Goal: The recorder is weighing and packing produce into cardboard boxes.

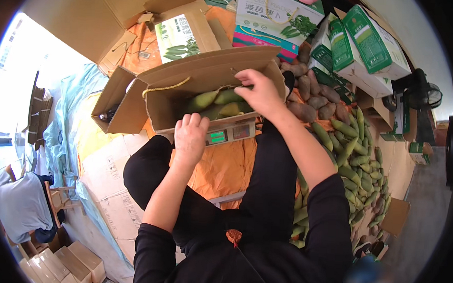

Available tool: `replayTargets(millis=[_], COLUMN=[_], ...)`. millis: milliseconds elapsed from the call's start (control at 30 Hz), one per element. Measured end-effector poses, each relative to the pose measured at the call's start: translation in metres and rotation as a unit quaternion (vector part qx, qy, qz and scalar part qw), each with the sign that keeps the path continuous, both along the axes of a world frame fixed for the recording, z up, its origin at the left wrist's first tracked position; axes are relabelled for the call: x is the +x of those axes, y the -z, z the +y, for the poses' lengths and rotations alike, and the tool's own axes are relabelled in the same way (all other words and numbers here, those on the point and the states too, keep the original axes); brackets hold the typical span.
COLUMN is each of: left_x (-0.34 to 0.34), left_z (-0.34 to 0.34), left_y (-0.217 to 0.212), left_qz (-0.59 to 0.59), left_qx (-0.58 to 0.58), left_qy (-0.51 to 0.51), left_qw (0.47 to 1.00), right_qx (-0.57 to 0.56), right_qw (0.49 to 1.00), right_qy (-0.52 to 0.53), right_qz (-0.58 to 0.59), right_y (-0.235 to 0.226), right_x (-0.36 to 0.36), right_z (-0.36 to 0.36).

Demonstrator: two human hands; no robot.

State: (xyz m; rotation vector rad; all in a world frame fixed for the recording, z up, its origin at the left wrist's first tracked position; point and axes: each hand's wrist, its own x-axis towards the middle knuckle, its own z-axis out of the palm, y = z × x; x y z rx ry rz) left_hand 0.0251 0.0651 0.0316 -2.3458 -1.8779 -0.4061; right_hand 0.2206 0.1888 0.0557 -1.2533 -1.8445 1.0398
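An open cardboard box (160, 106) sits tilted in front of me with several long green radishes (204, 100) in it. My left hand (190, 136) is closed over the box's near edge. My right hand (261, 94) reaches over the right end of the box, its fingers bent beside the far inner wall. A thin cord (222, 88) runs above the radishes to its thumb and seems pinched there. A yellow cord handle (167, 86) lies along the box's left part. Under the near side shows a scale (230, 133) with a lit green display.
Right of my leg lies a big heap of green radishes (359, 170), with reddish-brown tubers (316, 101) beyond. Printed cartons (280, 17) and green-white boxes (370, 41) stand behind. An orange sheet (220, 174) covers the floor; flattened cardboard (111, 174) lies left.
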Motion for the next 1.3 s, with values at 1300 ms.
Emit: replayTargets(millis=[1300], left_x=[0.012], left_z=[0.006], left_y=[0.001], left_qz=[-0.024], left_qx=[-0.027], left_qy=[0.006], left_qw=[0.999], right_qx=[-0.35], right_qw=[0.656], right_qy=[0.514], right_qz=[-0.428], right_y=[0.17], right_x=[0.338], right_z=[-0.372])
